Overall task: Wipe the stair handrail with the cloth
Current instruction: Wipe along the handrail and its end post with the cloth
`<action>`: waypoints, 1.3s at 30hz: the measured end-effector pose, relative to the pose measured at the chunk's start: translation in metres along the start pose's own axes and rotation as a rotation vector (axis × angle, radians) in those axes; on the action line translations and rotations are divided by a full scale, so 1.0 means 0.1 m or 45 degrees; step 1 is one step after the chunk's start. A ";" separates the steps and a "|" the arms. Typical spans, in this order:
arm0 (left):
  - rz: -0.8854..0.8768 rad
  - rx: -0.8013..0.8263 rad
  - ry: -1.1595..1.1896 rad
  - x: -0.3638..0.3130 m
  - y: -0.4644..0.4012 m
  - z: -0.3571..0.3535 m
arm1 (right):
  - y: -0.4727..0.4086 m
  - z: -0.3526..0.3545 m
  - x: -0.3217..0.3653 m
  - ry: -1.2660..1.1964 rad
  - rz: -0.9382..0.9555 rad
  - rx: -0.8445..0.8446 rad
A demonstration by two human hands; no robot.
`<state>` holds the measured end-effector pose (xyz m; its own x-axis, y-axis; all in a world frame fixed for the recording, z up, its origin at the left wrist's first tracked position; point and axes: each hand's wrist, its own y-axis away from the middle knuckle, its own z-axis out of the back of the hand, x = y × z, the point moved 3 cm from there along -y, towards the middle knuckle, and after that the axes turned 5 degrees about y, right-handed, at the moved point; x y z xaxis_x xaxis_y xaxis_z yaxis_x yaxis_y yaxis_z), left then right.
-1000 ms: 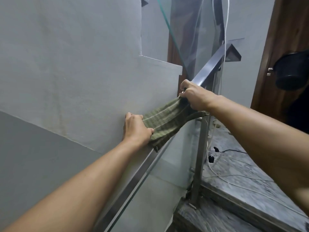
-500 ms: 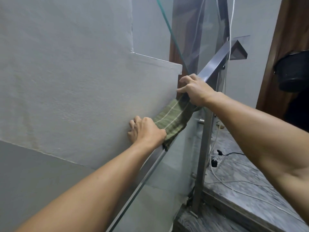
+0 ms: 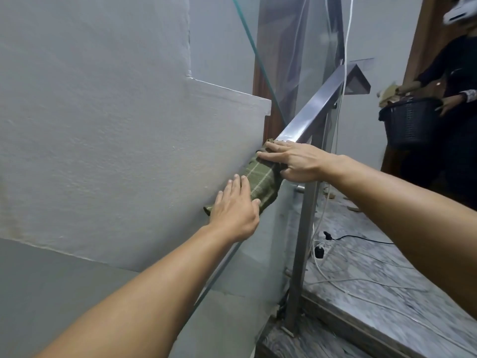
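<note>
A square steel handrail [image 3: 315, 104] slopes up to the right beside a grey wall. A green checked cloth [image 3: 261, 182] is draped over the rail. My left hand [image 3: 233, 211] lies on the cloth's lower end with its fingers stretched out flat, fingertips near the wall. My right hand [image 3: 293, 161] covers the cloth's upper end, fingers over the top of the rail and thumb wrapped round its near side. The rail under the cloth and below my left hand is mostly hidden by my arm.
The grey wall [image 3: 108, 140] runs close along the rail's left side. A steel post [image 3: 303, 244] and a glass panel [image 3: 273, 254] stand under the rail. White and black cables [image 3: 343, 257] lie on the marble landing. A person holds a dark basket [image 3: 410, 124] at the right.
Both hands and the cloth have slid up the rail. My left hand has gone from a closed grip to flat fingers. A person with a basket has come into view at the right.
</note>
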<state>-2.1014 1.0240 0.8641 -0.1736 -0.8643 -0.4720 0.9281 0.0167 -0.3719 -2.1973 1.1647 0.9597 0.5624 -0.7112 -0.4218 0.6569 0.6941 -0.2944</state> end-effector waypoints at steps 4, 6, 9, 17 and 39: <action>-0.001 -0.045 -0.135 0.05 0.09 -0.08 | -0.03 -0.04 0.00 0.032 0.044 0.103; 0.013 -0.065 -0.155 0.06 0.13 -0.09 | -0.03 -0.06 0.04 0.064 0.065 0.122; 0.016 -0.092 -0.187 0.12 0.24 -0.11 | 0.00 -0.09 0.13 0.098 0.084 0.120; 0.038 -0.128 -0.255 0.44 0.75 -0.10 | 0.22 -0.10 0.72 0.145 0.167 0.071; 0.201 -0.012 -0.255 1.53 2.63 0.01 | 0.66 -0.19 2.65 0.298 0.810 -0.015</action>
<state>-1.8830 0.8955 0.6949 0.0426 -0.9330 -0.3575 0.9353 0.1630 -0.3140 -2.0145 1.0238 0.8121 0.7133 -0.1221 -0.6901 0.2278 0.9716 0.0635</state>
